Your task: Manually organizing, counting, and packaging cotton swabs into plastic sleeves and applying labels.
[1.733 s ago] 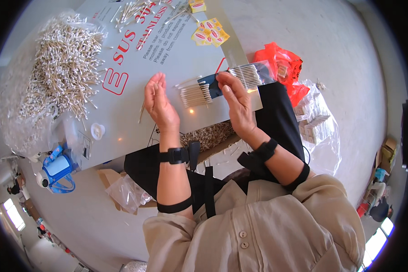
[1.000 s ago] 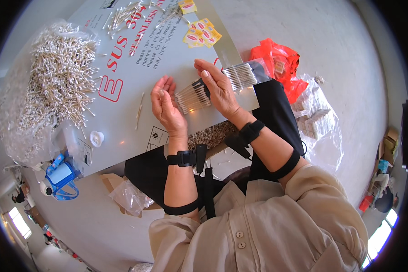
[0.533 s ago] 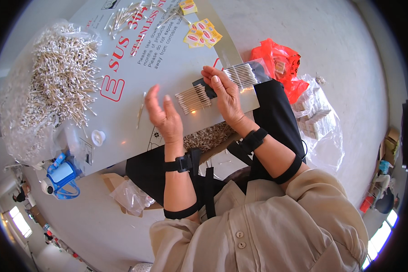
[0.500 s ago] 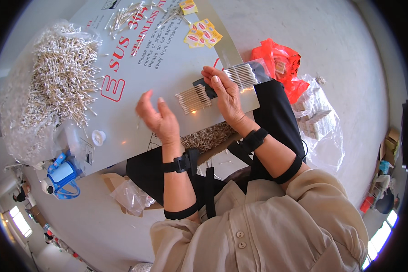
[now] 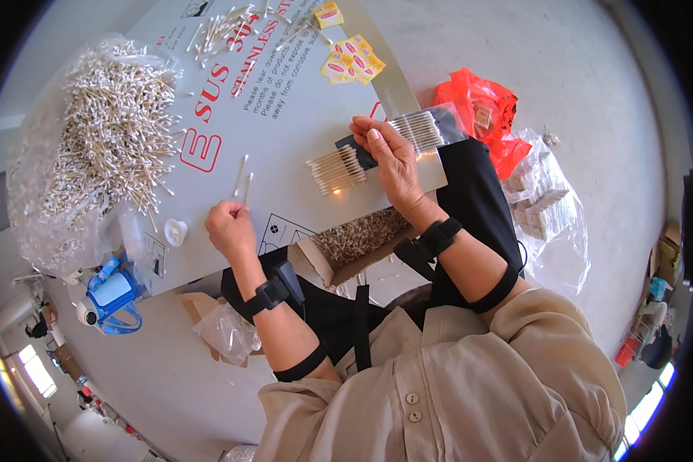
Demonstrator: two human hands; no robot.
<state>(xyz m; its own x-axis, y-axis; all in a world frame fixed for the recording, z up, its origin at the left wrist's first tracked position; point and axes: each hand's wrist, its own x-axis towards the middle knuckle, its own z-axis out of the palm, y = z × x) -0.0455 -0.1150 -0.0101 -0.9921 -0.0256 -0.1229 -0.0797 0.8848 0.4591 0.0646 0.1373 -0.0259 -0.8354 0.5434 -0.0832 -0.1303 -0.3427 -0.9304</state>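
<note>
My left hand (image 5: 232,229) is closed in a pinch low over the grey sheet-covered table. Two cotton swabs (image 5: 242,175) stick out beyond its fingertips. My right hand (image 5: 394,160) is held over a dark strip (image 5: 359,152), its fingers drawn together and thumb against them. What it may hold is hidden. Beside it on the left, a neat row of cotton swabs (image 5: 336,171) lies side by side. On its far right is another row of white-tipped swabs (image 5: 419,131) on a dark backing.
A large heap of swabs (image 5: 115,127) in clear plastic covers the table's left. Loose swabs (image 5: 225,32) and yellow packets (image 5: 353,60) lie farther back. A small white lid (image 5: 175,232) and a blue bottle (image 5: 109,296) are nearer. An open carton (image 5: 316,262) of swabs sits below the edge. A red bag (image 5: 477,100) is right.
My left hand has moved left and down, and its fingers have closed at the two swabs. My right hand stays by the row. More of the open carton shows.
</note>
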